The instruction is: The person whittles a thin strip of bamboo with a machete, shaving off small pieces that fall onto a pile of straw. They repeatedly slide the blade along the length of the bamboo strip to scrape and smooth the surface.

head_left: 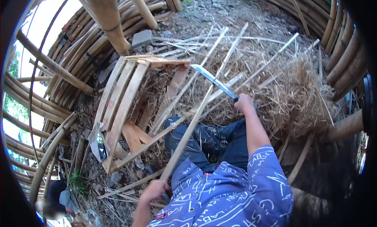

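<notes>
My right hand (244, 103) is closed round the dark handle of a machete (215, 81). Its long, slightly curved blade points up and left, crossing over pale bamboo strips. My left hand (155, 189), low beside my shirt, grips the near end of a long split bamboo strip (187, 137). That strip slants up over my thigh and passes beneath the blade. A thinner bamboo piece (153, 143) crosses under it near my knee, running down toward the wooden crate. My legs (212, 142), in dark trousers, are dusted with shavings.
A slatted wooden crate (126, 109) stands to the left. Curly bamboo shavings (292, 99) heap up at the right, with more strips (271, 64) lying across. Bamboo poles (108, 20) rise and stack around. A grey block (142, 38) lies behind. Another person (61, 197) is at lower left.
</notes>
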{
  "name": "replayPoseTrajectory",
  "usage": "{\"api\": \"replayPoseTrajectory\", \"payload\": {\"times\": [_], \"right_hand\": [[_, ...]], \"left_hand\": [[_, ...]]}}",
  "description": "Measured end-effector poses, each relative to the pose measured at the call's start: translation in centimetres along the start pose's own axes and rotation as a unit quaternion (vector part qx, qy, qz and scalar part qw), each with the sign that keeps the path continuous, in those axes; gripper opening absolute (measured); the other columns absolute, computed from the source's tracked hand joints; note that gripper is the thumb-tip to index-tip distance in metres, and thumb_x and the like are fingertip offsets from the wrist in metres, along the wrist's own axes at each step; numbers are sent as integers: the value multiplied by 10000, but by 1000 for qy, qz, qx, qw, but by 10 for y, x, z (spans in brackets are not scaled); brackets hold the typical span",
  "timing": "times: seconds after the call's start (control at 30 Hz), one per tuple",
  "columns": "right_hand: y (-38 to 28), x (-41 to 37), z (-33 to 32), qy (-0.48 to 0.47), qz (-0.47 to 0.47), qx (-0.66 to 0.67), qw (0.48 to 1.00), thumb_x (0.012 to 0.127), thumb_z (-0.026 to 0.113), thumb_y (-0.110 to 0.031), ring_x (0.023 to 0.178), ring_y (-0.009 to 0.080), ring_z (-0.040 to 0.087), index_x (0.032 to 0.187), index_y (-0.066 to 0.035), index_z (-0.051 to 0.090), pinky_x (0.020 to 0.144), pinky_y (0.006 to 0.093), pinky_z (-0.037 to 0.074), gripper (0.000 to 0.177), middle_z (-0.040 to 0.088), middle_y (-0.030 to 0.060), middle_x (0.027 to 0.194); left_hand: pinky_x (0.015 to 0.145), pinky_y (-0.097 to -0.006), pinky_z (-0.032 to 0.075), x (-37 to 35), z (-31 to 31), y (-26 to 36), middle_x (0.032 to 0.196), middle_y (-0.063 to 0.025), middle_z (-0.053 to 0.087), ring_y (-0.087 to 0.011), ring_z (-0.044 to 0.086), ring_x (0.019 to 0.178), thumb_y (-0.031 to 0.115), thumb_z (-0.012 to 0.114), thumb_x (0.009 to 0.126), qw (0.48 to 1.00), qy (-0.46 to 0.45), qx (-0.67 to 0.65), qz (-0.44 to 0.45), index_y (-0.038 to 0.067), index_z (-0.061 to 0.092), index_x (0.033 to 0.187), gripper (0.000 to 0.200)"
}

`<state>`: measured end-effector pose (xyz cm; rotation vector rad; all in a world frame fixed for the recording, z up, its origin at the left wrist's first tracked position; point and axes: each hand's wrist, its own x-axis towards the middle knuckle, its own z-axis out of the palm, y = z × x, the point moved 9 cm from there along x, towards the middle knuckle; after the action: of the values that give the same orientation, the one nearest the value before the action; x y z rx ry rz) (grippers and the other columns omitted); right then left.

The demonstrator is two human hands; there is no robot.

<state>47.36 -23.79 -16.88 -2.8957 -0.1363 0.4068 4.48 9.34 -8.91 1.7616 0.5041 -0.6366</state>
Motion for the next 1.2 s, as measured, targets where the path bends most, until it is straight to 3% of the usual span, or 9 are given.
{"api": "replayPoseTrajectory", "payload": {"times": [0.03, 0.17, 0.47, 0.57, 0.83, 0.9, 0.97, 1.07, 1.2], "right_hand": [[0, 8, 4, 52, 26, 9, 998, 687, 645, -216, 891, 347, 664, 938, -32, 685, 773, 429, 530, 313, 681, 180, 947], [-16, -28, 2, 78, 31, 37, 996, 707, 640, -197, 845, 365, 666, 919, -45, 640, 776, 452, 525, 261, 677, 195, 883], [14, -21, 3, 203, -47, 40, 977, 666, 643, -151, 743, 345, 659, 857, -88, 618, 678, 433, 525, 203, 668, 158, 776], [19, -19, -18, 231, -89, 6, 969, 669, 691, -193, 710, 328, 660, 798, -87, 582, 650, 427, 524, 200, 663, 141, 758], [24, -7, -68, 295, -178, -118, 931, 729, 572, -93, 689, 284, 660, 770, -87, 566, 636, 382, 527, 42, 641, 114, 721], [18, -5, -65, 284, -183, -138, 931, 733, 552, -80, 677, 275, 660, 769, -88, 569, 631, 381, 526, 41, 640, 113, 713], [9, -8, -65, 267, -181, -114, 940, 724, 568, -93, 687, 286, 666, 774, -82, 571, 634, 395, 525, 51, 656, 126, 743], [-5, -17, -40, 106, -155, -55, 981, 687, 625, -161, 749, 322, 672, 820, -76, 594, 694, 419, 526, 161, 675, 159, 808], [-33, -54, -33, 35, -158, 1, 987, 648, 654, -183, 800, 328, 666, 873, -87, 632, 733, 433, 521, 246, 670, 163, 784]], "left_hand": [[454, -298, 356, 11, 9, -14, 527, 0, 483, -132, 424, 470, 341, 426, 974, 989, 9, 54, -135, 7, 640, 767, 448], [441, -262, 286, 15, -1, -53, 511, 37, 407, -79, 335, 454, 367, 414, 989, 984, -57, -62, -157, -3, 655, 780, 489], [409, -237, 238, -8, 18, -39, 507, 78, 304, -53, 248, 429, 379, 369, 1009, 970, -88, -69, -218, -7, 615, 855, 483], [401, -237, 230, -8, 23, -38, 514, 81, 294, -49, 239, 428, 384, 359, 1011, 970, -82, -69, -220, -7, 612, 857, 491], [482, -227, 278, -11, 24, -27, 570, 87, 351, -63, 306, 503, 440, 380, 994, 956, -94, -74, -269, 62, 634, 846, 478], [481, -224, 281, -10, 25, -27, 574, 87, 356, -63, 312, 504, 430, 386, 994, 956, -116, -87, -255, 63, 634, 842, 468], [472, -230, 284, -19, 14, -12, 567, 80, 359, -60, 321, 502, 394, 398, 996, 957, -26, -96, -274, 50, 631, 841, 444], [395, -241, 245, -5, 3, -38, 510, 74, 306, -56, 266, 422, 352, 386, 1004, 974, -74, -68, -203, 5, 611, 835, 446], [397, -251, 281, 2, 3, -22, 503, 66, 343, -60, 303, 418, 326, 412, 996, 987, -59, -13, -146, 4, 614, 824, 417]]}}
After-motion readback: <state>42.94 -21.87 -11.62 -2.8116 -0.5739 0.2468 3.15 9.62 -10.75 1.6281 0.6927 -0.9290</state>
